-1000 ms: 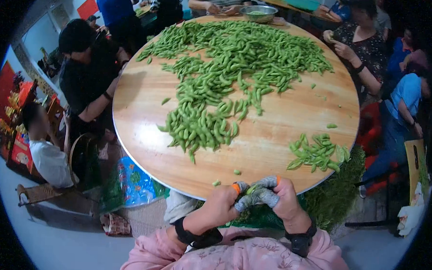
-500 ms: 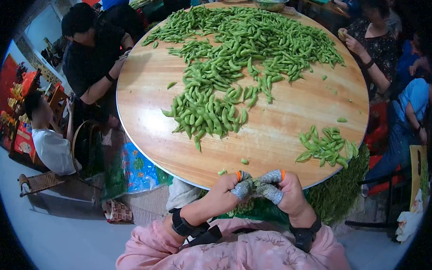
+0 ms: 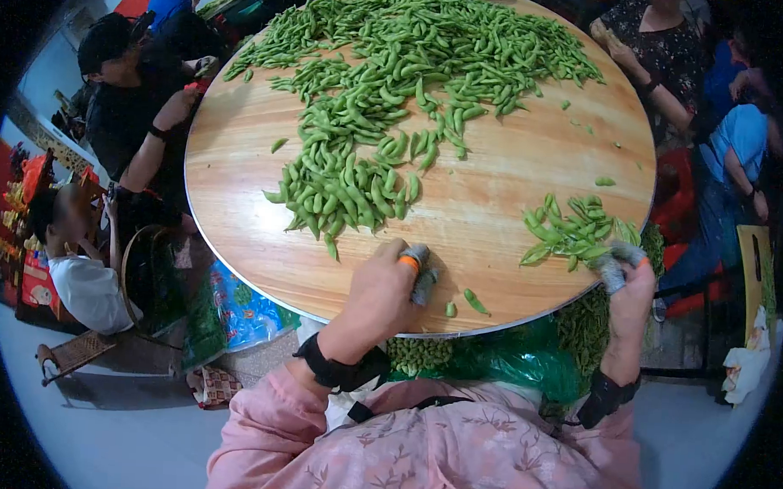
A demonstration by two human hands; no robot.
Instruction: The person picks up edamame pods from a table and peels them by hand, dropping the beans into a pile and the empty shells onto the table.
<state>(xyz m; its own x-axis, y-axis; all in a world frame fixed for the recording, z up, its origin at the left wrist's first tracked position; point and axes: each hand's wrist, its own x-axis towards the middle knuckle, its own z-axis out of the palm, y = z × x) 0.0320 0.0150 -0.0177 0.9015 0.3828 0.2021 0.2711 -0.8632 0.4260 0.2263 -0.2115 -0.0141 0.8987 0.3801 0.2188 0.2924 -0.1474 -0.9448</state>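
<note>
My left hand is over the near side of the round table, just right of the end of the large edamame pile. Its fingers are curled, with grey covers and an orange band; anything inside is hidden. My right hand is at the table's right edge, its covered thumb and finger bent together against the small edamame pile. What they pinch, if anything, cannot be made out. A single edamame pod and a small green piece lie between my hands.
The round wooden table stretches ahead. Below its near edge are shelled beans, green plastic and a heap of green plant matter. Other people sit around, including a person in black at left and one in a patterned top.
My hands, together around a green pod at the near edge, have parted. The left moved forward onto the table, the right out to the small pile. A single pod now shows between them.
</note>
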